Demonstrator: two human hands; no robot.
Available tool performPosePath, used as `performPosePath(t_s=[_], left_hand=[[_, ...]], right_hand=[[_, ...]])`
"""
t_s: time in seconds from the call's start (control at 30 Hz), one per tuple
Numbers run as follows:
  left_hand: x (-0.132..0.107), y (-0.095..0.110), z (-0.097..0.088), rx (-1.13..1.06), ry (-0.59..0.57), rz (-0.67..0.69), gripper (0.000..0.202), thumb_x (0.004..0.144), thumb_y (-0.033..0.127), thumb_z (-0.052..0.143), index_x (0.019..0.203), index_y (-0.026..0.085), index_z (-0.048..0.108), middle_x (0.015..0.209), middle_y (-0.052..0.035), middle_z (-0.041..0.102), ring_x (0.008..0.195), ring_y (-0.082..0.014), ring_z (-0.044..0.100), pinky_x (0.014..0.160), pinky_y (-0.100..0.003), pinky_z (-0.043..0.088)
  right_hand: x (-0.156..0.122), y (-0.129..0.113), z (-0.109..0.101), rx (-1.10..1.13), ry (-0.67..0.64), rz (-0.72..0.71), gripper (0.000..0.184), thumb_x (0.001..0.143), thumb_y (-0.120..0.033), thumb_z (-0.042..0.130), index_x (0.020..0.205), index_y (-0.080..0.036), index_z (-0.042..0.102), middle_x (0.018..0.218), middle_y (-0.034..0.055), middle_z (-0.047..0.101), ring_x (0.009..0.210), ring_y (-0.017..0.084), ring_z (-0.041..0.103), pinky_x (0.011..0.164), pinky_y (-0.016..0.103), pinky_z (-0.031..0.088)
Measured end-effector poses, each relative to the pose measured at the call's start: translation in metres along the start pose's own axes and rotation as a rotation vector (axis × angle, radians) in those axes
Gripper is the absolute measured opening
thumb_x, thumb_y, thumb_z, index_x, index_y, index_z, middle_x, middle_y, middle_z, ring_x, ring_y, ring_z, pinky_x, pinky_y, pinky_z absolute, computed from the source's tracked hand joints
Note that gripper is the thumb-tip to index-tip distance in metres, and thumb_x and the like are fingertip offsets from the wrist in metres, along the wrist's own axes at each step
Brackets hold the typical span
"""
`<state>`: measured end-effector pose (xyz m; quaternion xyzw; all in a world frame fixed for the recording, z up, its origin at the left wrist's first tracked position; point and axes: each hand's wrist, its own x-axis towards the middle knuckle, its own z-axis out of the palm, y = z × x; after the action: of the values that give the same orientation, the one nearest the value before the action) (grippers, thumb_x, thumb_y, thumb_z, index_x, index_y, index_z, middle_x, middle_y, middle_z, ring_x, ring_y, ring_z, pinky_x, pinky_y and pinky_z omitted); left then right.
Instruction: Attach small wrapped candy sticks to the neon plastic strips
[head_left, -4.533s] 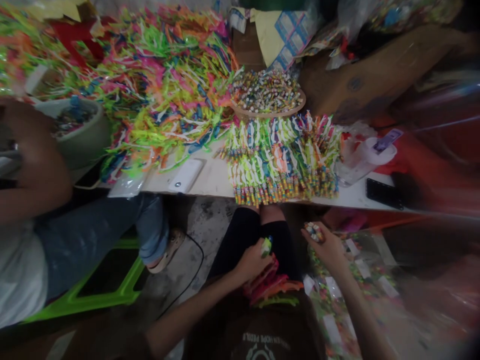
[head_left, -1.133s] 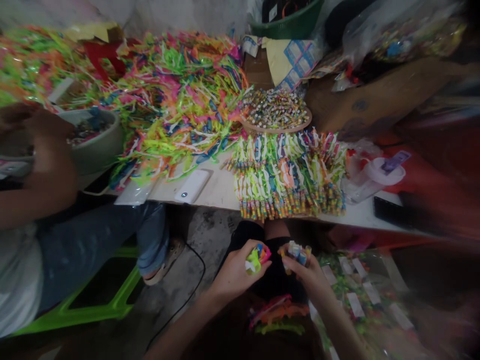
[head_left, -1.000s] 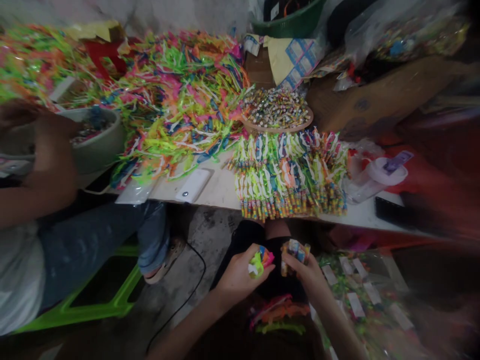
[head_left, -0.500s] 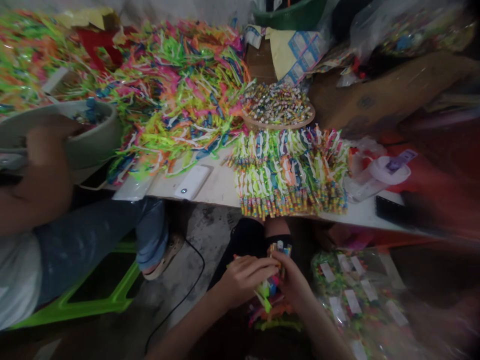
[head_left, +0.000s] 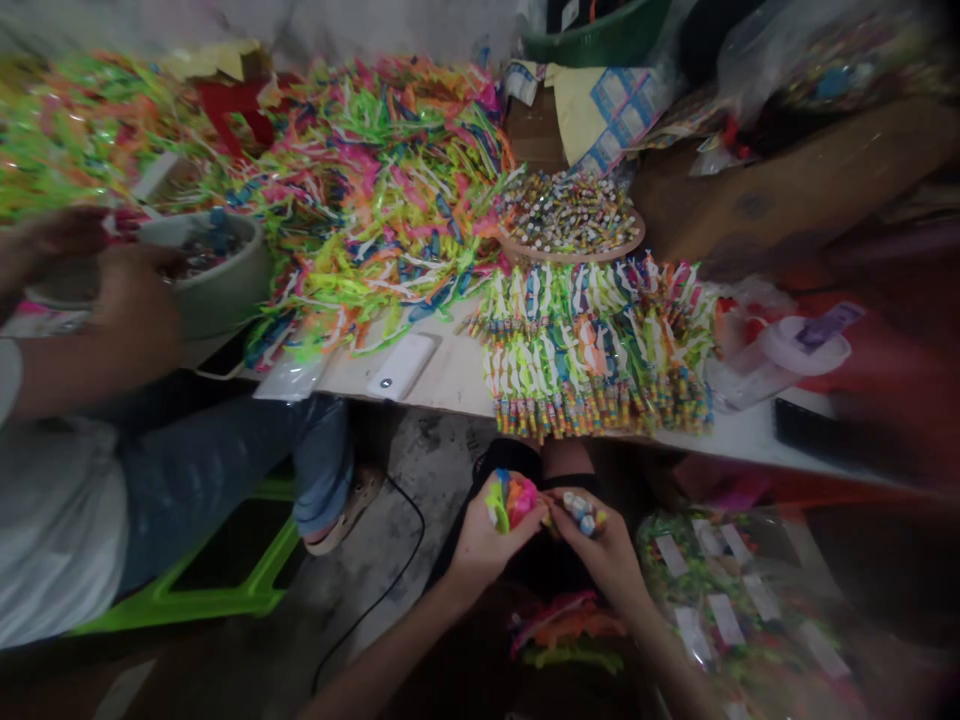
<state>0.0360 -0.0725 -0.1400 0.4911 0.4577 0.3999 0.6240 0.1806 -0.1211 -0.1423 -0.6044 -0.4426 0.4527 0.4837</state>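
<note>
My left hand [head_left: 484,535] is closed round a bunch of bright plastic pieces [head_left: 514,500] in yellow-green, blue, orange and pink. Close beside it, my right hand [head_left: 604,550] grips several small tubes [head_left: 580,510] with pale and yellow ends. The fingers of both hands nearly meet over my lap; whether the tubes and the coloured pieces are joined is hidden. More coloured strips [head_left: 566,632] lie on my lap below. Ahead, rows of strips with patterned tubes [head_left: 592,350] are lined up along the table edge.
A co-worker's hands [head_left: 139,290] are at a grey basin [head_left: 225,285] on the left. Behind are a heap of coloured strips [head_left: 390,190] and a bowl of small tubes [head_left: 574,215]. A white device [head_left: 403,367], a dark phone [head_left: 806,425] and a bag of packets [head_left: 720,610] lie around.
My left hand has turned over, showing the coloured bunch upright in its grip. My right hand has moved slightly right and tilted the tubes. The co-worker's hands have risen at the basin.
</note>
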Motion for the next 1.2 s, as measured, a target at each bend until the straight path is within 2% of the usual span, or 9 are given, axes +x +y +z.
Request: performPosePath(t_s=[0.1,0.2,0.3,0.47,0.6,0.67,0.77,0.93,1.2], left_hand=[[0.003,-0.008,0.001,0.042,-0.011,0.028,0.029,0.069,0.029,0.07,0.09,0.015,0.054,0.079,-0.0043,0.069,0.071,-0.0151,0.066,0.07,-0.024,0.054],[0.007,-0.012,0.0,0.126,-0.006,0.027,0.026,0.073,0.031,0.066,0.091,0.014,0.056,0.081,-0.0048,0.068,0.068,-0.0137,0.064,0.065,-0.023,0.052],[0.009,-0.008,-0.002,0.281,-0.048,0.144,0.023,0.075,0.03,0.065,0.091,0.015,0.057,0.082,-0.0031,0.066,0.072,-0.0129,0.062,0.068,-0.022,0.051],[0.008,0.008,-0.015,0.686,-0.148,0.564,0.01,0.084,0.027,0.056,0.088,0.018,0.056,0.083,-0.0016,0.064,0.074,-0.0112,0.061,0.068,-0.02,0.048],[0.009,0.026,-0.026,1.021,-0.312,1.009,0.016,0.091,0.021,0.042,0.094,0.016,0.057,0.085,-0.0035,0.067,0.075,-0.0147,0.062,0.067,-0.026,0.047],[0.009,0.037,-0.029,1.143,-0.347,1.134,0.018,0.092,0.016,0.04,0.096,0.015,0.058,0.089,-0.0042,0.068,0.079,-0.0159,0.061,0.072,-0.029,0.047],[0.007,0.051,-0.031,1.235,-0.347,1.214,0.015,0.091,0.013,0.044,0.095,0.014,0.059,0.091,-0.003,0.068,0.08,-0.015,0.061,0.074,-0.029,0.046],[0.005,0.058,-0.033,1.272,-0.341,1.291,0.011,0.088,0.013,0.052,0.096,0.014,0.06,0.09,-0.0012,0.068,0.079,-0.014,0.06,0.076,-0.03,0.046],[0.004,0.062,-0.032,1.277,-0.399,1.331,0.01,0.088,0.012,0.051,0.094,0.014,0.058,0.082,-0.001,0.066,0.076,-0.0127,0.06,0.07,-0.028,0.046]], right_hand=[[0.001,0.001,0.003,0.116,-0.047,0.089,0.029,0.076,-0.041,0.064,0.092,-0.017,0.066,0.079,0.0026,0.068,0.069,0.015,0.062,0.059,0.023,0.053],[0.001,0.004,0.006,0.198,-0.114,0.157,0.037,0.074,-0.044,0.065,0.099,-0.016,0.062,0.064,-0.0023,0.06,0.051,0.011,0.054,0.041,0.02,0.046],[0.0,0.003,0.003,0.134,-0.117,0.154,0.035,0.075,-0.041,0.065,0.1,-0.017,0.062,0.062,-0.0039,0.057,0.05,0.008,0.05,0.043,0.018,0.044],[-0.004,-0.023,-0.016,-0.056,-0.037,0.11,0.028,0.077,-0.038,0.064,0.096,-0.018,0.065,0.074,-0.0006,0.064,0.054,0.009,0.053,0.05,0.019,0.044],[-0.01,-0.049,-0.03,-0.259,-0.094,-0.032,0.019,0.079,-0.029,0.061,0.095,-0.02,0.067,0.087,0.0016,0.069,0.077,0.014,0.063,0.07,0.02,0.048],[-0.014,-0.055,-0.034,-0.353,-0.14,-0.126,0.02,0.08,-0.022,0.058,0.098,-0.021,0.065,0.093,0.0016,0.069,0.085,0.014,0.063,0.077,0.019,0.047],[-0.02,-0.056,-0.039,-0.451,-0.186,-0.211,0.028,0.078,-0.014,0.056,0.104,-0.022,0.062,0.095,0.0016,0.068,0.086,0.014,0.063,0.078,0.019,0.046],[-0.025,-0.053,-0.04,-0.517,-0.213,-0.24,0.038,0.074,-0.009,0.054,0.109,-0.023,0.06,0.098,0.0026,0.067,0.089,0.015,0.063,0.079,0.02,0.047],[-0.024,-0.056,-0.044,-0.475,-0.306,-0.188,0.032,0.077,-0.01,0.054,0.105,-0.024,0.061,0.096,0.001,0.067,0.09,0.014,0.062,0.08,0.019,0.045]])
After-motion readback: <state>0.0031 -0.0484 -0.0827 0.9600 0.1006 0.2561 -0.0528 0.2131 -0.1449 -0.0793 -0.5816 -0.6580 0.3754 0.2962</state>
